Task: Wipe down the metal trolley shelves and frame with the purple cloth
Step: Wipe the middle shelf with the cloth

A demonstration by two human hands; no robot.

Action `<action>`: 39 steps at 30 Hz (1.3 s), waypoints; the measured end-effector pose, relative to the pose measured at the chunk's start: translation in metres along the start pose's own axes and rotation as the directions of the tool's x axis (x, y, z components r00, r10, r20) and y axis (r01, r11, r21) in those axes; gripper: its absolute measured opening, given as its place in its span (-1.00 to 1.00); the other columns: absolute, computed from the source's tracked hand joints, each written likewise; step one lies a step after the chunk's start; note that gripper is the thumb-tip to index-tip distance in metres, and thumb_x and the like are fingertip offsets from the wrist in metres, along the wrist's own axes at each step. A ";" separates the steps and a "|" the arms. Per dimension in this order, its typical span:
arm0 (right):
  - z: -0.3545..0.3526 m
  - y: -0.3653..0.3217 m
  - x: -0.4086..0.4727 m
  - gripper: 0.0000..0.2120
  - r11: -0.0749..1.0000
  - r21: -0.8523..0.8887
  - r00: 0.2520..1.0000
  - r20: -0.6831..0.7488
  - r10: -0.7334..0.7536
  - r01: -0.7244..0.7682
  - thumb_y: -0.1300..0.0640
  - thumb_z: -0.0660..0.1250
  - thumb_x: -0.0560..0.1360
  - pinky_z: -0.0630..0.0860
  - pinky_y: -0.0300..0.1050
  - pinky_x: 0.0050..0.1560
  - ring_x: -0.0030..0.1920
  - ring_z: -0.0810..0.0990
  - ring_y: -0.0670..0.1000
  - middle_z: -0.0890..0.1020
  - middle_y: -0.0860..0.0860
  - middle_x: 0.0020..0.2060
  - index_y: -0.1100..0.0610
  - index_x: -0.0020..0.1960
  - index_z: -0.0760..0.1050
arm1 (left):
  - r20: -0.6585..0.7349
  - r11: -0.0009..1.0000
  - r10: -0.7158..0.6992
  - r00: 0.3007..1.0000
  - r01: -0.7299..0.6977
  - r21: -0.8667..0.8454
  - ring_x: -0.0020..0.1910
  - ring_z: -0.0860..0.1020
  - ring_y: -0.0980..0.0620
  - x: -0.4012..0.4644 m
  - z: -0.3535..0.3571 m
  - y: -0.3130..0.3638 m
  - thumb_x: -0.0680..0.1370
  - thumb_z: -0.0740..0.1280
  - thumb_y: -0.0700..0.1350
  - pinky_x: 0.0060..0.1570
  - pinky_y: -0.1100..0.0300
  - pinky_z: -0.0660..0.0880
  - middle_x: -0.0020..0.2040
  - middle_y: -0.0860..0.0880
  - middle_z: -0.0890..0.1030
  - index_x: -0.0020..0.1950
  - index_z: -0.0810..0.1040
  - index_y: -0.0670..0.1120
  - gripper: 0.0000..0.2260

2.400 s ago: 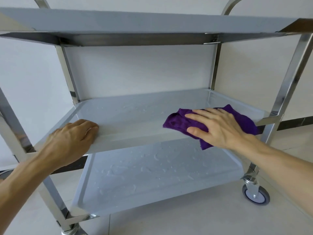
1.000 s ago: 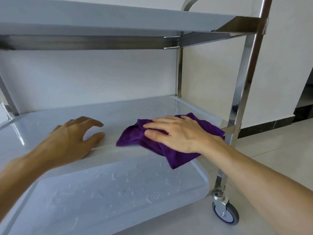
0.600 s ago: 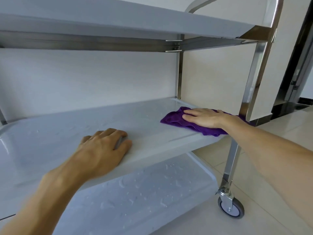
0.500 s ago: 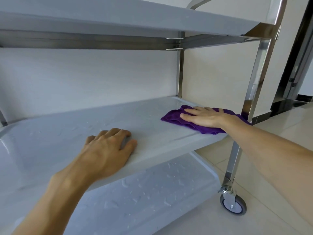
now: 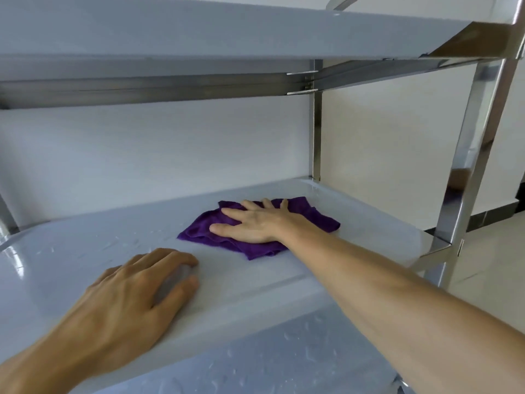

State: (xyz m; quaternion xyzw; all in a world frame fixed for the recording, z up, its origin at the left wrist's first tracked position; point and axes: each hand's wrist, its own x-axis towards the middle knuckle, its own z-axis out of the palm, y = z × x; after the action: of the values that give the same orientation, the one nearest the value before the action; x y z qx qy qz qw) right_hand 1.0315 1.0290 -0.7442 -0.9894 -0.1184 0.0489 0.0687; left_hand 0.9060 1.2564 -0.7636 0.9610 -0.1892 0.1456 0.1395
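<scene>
Purple cloth (image 5: 255, 234), pale grey shelf (image 5: 85, 251), shiny silver frame post (image 5: 471, 155).

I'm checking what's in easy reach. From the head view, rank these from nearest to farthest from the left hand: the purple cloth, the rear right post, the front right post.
From the left hand, resting on the middle shelf's front edge:
1. Purple cloth, just right and further back, under the right hand.
2. Rear right post, at the shelf's back corner.
3. Front right post, far right.

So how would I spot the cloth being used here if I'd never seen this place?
Find the metal trolley's middle shelf, the pale tray below the top one. Toward its right end, the right hand presses flat on the purple cloth. It is crumpled and the only strongly coloured thing among grey metal.
</scene>
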 end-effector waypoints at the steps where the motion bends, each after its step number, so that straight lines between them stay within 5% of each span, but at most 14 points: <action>1: 0.001 -0.002 -0.001 -0.26 0.999 0.004 0.999 0.011 -0.052 0.052 -0.58 -0.11 0.43 -0.33 0.44 0.44 0.59 -0.20 0.23 -0.11 -0.10 0.62 -0.36 0.55 -0.07 | -0.012 1.000 -0.007 1.000 0.007 0.015 0.21 0.29 0.51 0.000 0.000 0.001 0.41 -0.23 0.54 0.11 0.20 0.36 0.26 0.58 0.26 0.27 0.27 0.46 -0.46; 8: 0.004 0.031 -0.053 -0.36 0.975 0.017 0.974 0.038 -0.223 0.223 -0.58 -0.13 0.41 -0.31 0.34 0.50 0.60 -0.24 -0.02 -0.09 -0.27 0.59 -0.49 0.47 -0.06 | -0.026 0.998 0.001 1.000 0.000 0.055 0.27 0.25 0.54 0.001 0.005 -0.008 0.45 -0.23 0.51 0.09 0.17 0.43 0.32 0.57 0.26 0.32 0.25 0.50 -0.48; 15: -0.006 0.096 -0.084 -0.42 0.992 0.033 0.991 0.044 -0.126 0.124 -0.68 -0.17 0.29 -0.22 0.17 0.54 0.50 -0.20 -0.32 -0.07 -0.47 0.51 -0.70 0.30 -0.13 | 0.017 0.974 0.189 0.982 -0.190 0.124 0.28 0.24 0.46 0.016 -0.001 -0.025 0.46 -0.21 0.54 0.07 0.18 0.36 0.28 0.53 0.26 0.33 0.20 0.54 -0.51; 21: -0.019 0.137 -0.014 -0.33 0.987 0.022 0.985 -0.064 0.160 -0.159 -0.65 -0.17 0.33 -0.15 0.19 0.53 0.58 -0.07 -0.16 0.03 -0.36 0.56 -0.56 0.42 0.00 | 0.099 0.959 0.281 0.955 -0.282 0.002 0.13 0.43 0.33 0.044 -0.016 -0.039 0.49 0.00 0.51 0.09 0.23 0.42 0.12 0.40 0.44 0.23 0.40 0.49 -0.60; 27: -0.026 0.115 0.073 -0.22 0.937 0.036 0.935 -0.065 0.350 -0.348 -0.65 -0.19 0.34 -0.28 0.47 0.42 0.61 -0.16 0.14 -0.06 -0.20 0.61 -0.44 0.51 -0.05 | 0.078 0.980 0.182 0.980 -0.187 0.063 0.31 0.18 0.42 0.064 -0.002 -0.053 0.36 -0.19 0.56 0.32 0.28 0.15 0.27 0.48 0.25 0.36 0.24 0.46 -0.37; 33: -0.019 0.061 0.103 -0.29 0.982 0.046 0.982 -0.037 0.187 -0.185 -0.61 -0.14 0.39 -0.34 0.47 0.42 0.60 -0.21 0.21 -0.12 -0.16 0.61 -0.45 0.50 -0.07 | 0.173 0.989 0.114 0.978 -0.128 0.069 0.38 0.17 0.42 0.078 0.000 -0.055 0.30 -0.23 0.63 0.37 0.12 0.23 0.37 0.53 0.17 0.37 0.05 0.57 -0.36; 39: 0.003 0.044 0.055 -0.34 0.982 -0.074 0.985 0.012 -0.173 0.174 -0.64 -0.24 0.33 -0.26 0.39 0.47 0.60 -0.20 -0.03 -0.06 -0.30 0.58 -0.57 0.41 -0.12 | 0.212 0.990 0.100 0.972 -0.118 0.074 0.35 0.16 0.46 0.077 -0.001 -0.058 0.30 -0.24 0.65 0.27 0.18 0.23 0.35 0.59 0.12 0.35 0.05 0.62 -0.38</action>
State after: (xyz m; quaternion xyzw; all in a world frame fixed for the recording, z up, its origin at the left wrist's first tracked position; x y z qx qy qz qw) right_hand 1.0947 1.0001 -0.7576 -0.9770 -0.2061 0.0412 0.0352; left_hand 0.9978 1.2833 -0.7498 0.9642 -0.2488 0.0596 0.0693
